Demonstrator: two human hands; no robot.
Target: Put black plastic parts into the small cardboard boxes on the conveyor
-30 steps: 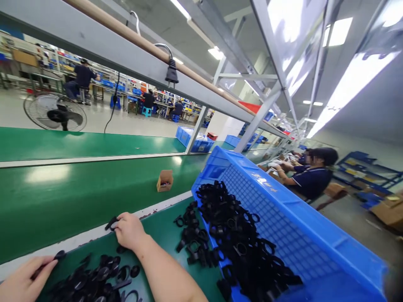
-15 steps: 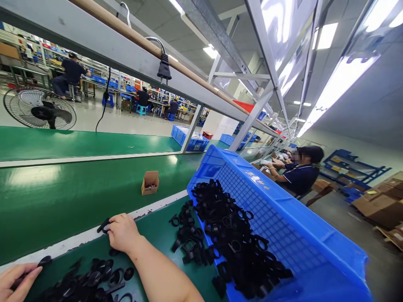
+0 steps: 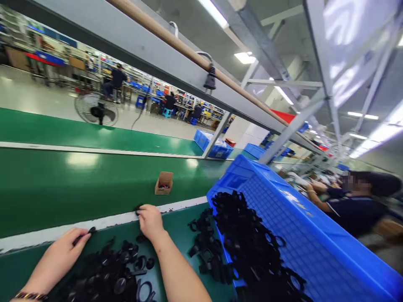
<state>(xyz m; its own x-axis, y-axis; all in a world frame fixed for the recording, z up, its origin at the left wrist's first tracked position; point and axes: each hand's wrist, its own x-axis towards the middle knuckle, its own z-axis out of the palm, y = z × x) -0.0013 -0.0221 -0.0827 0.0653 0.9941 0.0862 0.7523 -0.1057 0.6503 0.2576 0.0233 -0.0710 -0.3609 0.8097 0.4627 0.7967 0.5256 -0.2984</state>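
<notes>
Head view, at eight o'clock: the left hand [image 3: 64, 249] pinches a small dark piece [image 3: 91, 230], mostly covered by thumb and fingers. At half past seven, a heap of black parts [image 3: 120, 285] is blurred and cut off by the bottom edge. Just above it, the right hand [image 3: 151, 219] grasps a dark part [image 3: 137, 209] whose shape is hard to make out. Toward eight, nearer the centre, an open cardboard box [image 3: 161, 191] holds bits too small to identify. Loose black rings [image 3: 206, 253] lie at six, beside the crate. Just right of centre, a post hides some of a far blue bin [image 3: 222, 152]; its white contents are unclear. Between four and five, the blue crate [image 3: 327, 226], cropped below, holds many tangled black pieces [image 3: 245, 235].
</notes>
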